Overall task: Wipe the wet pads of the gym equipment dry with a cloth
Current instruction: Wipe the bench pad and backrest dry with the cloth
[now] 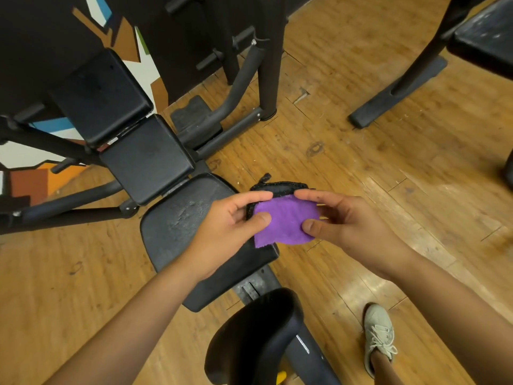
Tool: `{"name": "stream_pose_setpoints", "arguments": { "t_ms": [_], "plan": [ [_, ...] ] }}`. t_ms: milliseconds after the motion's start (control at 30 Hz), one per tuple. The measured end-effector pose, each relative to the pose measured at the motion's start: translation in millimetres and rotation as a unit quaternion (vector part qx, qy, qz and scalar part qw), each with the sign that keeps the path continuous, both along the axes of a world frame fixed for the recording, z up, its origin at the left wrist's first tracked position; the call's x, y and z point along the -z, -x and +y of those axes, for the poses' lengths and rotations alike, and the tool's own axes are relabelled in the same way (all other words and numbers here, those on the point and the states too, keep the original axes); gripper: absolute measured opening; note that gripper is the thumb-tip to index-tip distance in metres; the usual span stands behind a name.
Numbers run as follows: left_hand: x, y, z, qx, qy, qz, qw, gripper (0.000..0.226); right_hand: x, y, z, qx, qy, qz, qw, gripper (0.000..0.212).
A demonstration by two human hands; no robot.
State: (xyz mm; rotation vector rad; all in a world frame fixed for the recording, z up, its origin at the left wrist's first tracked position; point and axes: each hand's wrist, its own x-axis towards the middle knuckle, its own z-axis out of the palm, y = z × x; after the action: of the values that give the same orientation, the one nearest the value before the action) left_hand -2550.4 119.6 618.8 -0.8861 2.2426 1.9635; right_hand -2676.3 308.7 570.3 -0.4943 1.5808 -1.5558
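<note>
While the worn seat pad (180, 226) lies just below, I judge the purple cloth (286, 218), held above its right edge, light, limp and soft, best gripped at opposite edges, where my left hand (230, 226) and right hand (344, 220) pinch it

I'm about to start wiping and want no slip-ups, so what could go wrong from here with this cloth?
The purple cloth is only pinched between thumb and fingers of the left hand and right hand, partly past the edge of the seat pad, so it might drop onto the wooden floor. The pad looks scuffed mid-surface; the cloth could snag there.
</note>
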Motion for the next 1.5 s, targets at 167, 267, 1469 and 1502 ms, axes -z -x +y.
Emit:
{"name": "stream_pose_setpoints", "arguments": {
  "t_ms": [167,267,1469,1502],
  "plan": [
    [-8,5,-6,0.101,0.049,-0.079,0.991,0.070,-6,5,4,-0.050,-0.012,0.116,0.992,0.066],
    [-8,10,-10,0.181,0.199,-0.109,0.957,0.062,-7,7,6,-0.079,-0.050,0.203,0.975,0.065],
    [37,72,41,0.305,0.608,0.058,0.731,0.081,38,33,55,0.042,-0.282,0.468,0.836,0.065],
    [38,82,48,0.316,0.613,0.065,0.721,0.081,41,37,63,0.050,-0.290,0.467,0.834,0.065]
  ]
}}
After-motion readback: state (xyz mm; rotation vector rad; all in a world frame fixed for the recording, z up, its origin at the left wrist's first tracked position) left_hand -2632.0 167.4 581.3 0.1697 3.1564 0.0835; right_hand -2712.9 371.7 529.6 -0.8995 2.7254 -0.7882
